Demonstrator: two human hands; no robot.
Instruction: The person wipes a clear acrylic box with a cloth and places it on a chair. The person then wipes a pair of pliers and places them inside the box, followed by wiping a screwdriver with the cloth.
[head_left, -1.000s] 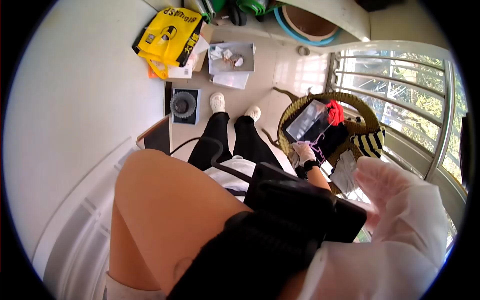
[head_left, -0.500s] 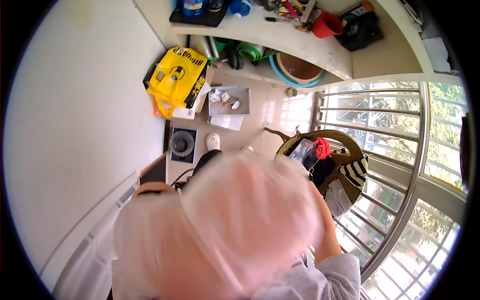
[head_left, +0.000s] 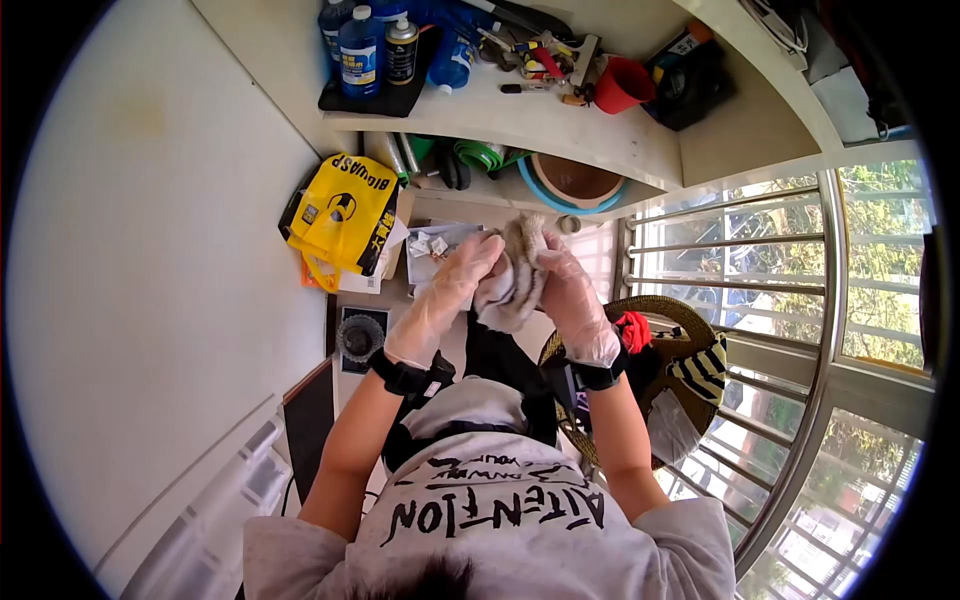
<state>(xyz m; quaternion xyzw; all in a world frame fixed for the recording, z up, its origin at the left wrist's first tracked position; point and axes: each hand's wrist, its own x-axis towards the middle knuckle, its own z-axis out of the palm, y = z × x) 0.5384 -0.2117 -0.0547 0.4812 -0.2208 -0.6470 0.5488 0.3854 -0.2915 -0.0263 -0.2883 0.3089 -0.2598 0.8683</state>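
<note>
A crumpled grey and white cloth (head_left: 513, 275) is held up in front of the body between both hands. My left hand (head_left: 455, 285), in a clear plastic glove, grips the cloth's left side. On its right side my right hand (head_left: 572, 295), gloved the same way, has its fingers closed on the cloth. Each wrist wears a black strap with a dark device. Below and to the right of my right hand is a woven basket chair (head_left: 715, 312) with a red item (head_left: 633, 331), a striped cloth (head_left: 699, 369) and a grey cloth (head_left: 673, 428).
A shelf (head_left: 640, 150) with blue bottles (head_left: 358, 58), tools and a red cup (head_left: 623, 85) crosses the top. On the left are a yellow bag (head_left: 345, 213) and a glass ashtray (head_left: 360, 338). Behind the cloth is an open box (head_left: 432, 240). A barred window (head_left: 735, 246) lies right.
The gloved hand that blurred across the view has moved away from the camera. Both hands now meet at the cloth, and the view has tilted up to show more shelf.
</note>
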